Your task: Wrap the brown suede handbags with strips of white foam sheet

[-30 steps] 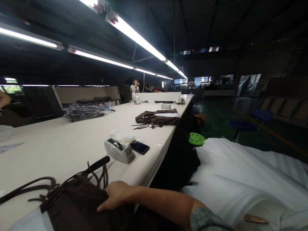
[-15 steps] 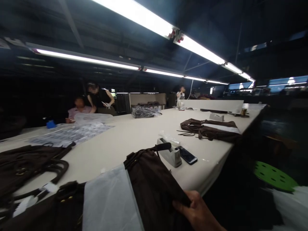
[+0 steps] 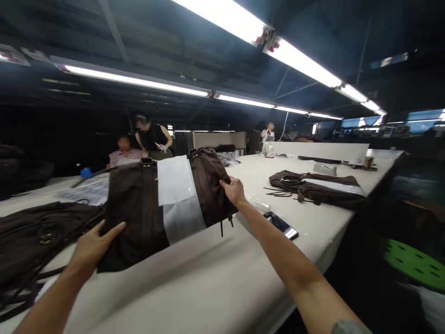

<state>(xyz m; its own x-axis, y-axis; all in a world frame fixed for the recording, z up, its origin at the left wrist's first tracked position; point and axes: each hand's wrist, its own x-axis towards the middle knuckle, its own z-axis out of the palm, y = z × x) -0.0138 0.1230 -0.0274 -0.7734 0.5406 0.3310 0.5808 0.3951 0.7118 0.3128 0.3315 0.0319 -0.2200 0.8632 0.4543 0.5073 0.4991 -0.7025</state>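
A dark brown bag with a white paper band round its middle is held up, tilted, above the pale table. My left hand grips its lower left edge, thumb on the near face. At the upper right end, my right hand is closed on the bag, and thin cords dangle below that end. A phone lies on the table beneath my right forearm. Other brown bags with handles lie at the left, close to my left hand.
Another banded brown bag lies on the table at the right, near a tape dispenser. People are at the far side, one holding something white. A green perforated stool stands at the lower right.
The banded bag has risen off the table and swung up and away from me. My left hand has come into view on it, and my right hand has moved up and left.
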